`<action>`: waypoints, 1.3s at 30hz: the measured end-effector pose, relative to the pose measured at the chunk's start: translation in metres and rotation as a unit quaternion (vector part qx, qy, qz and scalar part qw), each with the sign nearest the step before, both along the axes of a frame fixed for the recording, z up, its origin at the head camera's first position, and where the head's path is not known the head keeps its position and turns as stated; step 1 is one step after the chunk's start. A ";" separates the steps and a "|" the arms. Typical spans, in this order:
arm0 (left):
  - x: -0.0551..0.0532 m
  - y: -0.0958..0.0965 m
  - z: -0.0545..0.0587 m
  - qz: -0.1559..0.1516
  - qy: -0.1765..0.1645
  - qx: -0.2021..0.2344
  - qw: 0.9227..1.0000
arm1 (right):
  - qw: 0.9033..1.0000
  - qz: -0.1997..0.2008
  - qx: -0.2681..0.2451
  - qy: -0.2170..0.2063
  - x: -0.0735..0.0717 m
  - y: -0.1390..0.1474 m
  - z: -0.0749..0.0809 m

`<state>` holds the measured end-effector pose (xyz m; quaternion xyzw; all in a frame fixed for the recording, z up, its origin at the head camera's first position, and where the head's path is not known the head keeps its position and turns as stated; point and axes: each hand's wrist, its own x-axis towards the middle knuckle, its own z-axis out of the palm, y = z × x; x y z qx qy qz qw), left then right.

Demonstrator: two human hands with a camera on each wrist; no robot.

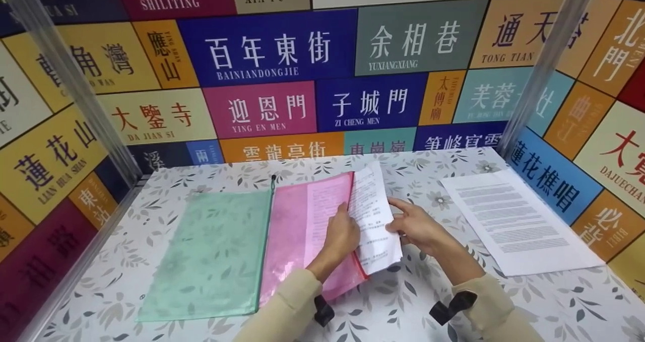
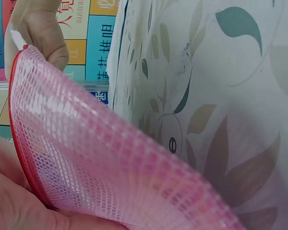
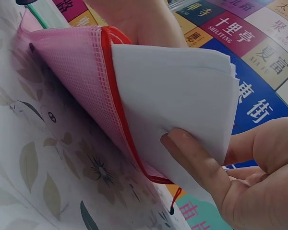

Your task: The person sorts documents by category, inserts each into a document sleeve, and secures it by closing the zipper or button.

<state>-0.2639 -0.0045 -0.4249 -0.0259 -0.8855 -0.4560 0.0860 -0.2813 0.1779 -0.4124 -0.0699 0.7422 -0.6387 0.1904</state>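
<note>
A pink mesh zip pouch (image 1: 288, 231) with a red zip edge lies on the table, its opening toward the right. My left hand (image 1: 343, 235) grips the pouch at this red edge, thumb on top. Folded white printed papers (image 1: 372, 211) stick partly out of the opening; the rest shows through the pink mesh. My right hand (image 1: 422, 227) pinches the papers by their outer right edge. From the right wrist view, the papers (image 3: 177, 91) sit between the parted sides of the pouch, fingers (image 3: 192, 155) against their white face. The left wrist view has the pouch (image 2: 101, 139) lifted and bowed.
A green zip pouch (image 1: 211, 256) lies flat to the left, its right edge beside the pink one. Printed sheets (image 1: 524, 226) lie at the table's right side. Clear upright posts (image 1: 539, 65) and a sign-covered wall (image 1: 272, 50) stand behind the flower-patterned table (image 1: 428, 301).
</note>
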 end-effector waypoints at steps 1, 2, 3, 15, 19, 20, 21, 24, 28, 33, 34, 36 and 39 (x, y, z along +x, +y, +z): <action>0.000 0.001 0.000 0.001 0.005 -0.001 1.000 | 1.000 -0.002 0.000 0.000 0.000 -0.002 0.000; 0.001 0.001 0.000 0.001 0.010 -0.002 1.000 | 1.000 -0.002 0.000 0.001 0.000 -0.003 -0.001; 0.001 0.001 0.000 0.002 0.015 -0.002 1.000 | 1.000 -0.002 0.000 0.002 0.000 -0.005 -0.001; 0.002 0.001 0.001 -0.004 0.024 -0.009 1.000 | 1.000 0.005 0.005 -0.001 -0.001 -0.019 -0.006; 0.002 0.000 0.002 0.000 0.028 -0.005 1.000 | 1.000 0.007 -0.002 -0.003 -0.002 -0.023 -0.007; 0.002 0.000 0.002 -0.001 0.029 -0.002 1.000 | 1.000 0.008 -0.005 -0.003 -0.002 -0.024 -0.008; 0.001 0.000 0.002 -0.001 0.031 -0.001 1.000 | 1.000 0.008 -0.006 -0.002 -0.002 -0.025 -0.008; 0.001 0.000 0.002 -0.002 0.032 0.006 0.999 | 1.000 0.008 -0.008 0.002 -0.003 -0.028 -0.010; 0.001 -0.001 0.002 0.002 0.031 0.008 0.999 | 1.000 0.014 -0.008 0.002 -0.003 -0.029 -0.011; -0.001 -0.003 0.000 0.008 0.031 0.002 0.999 | 1.000 -0.019 0.018 0.003 -0.006 -0.024 -0.010; -0.001 -0.003 -0.001 0.009 0.031 0.001 0.999 | 0.999 -0.027 0.023 0.005 -0.007 -0.023 -0.009; -0.002 -0.003 -0.001 0.010 0.029 0.001 1.000 | 0.999 -0.041 0.031 0.006 -0.010 -0.020 -0.007; -0.001 -0.003 -0.002 0.008 0.023 0.003 1.000 | 0.998 -0.045 0.035 0.004 -0.015 -0.017 -0.004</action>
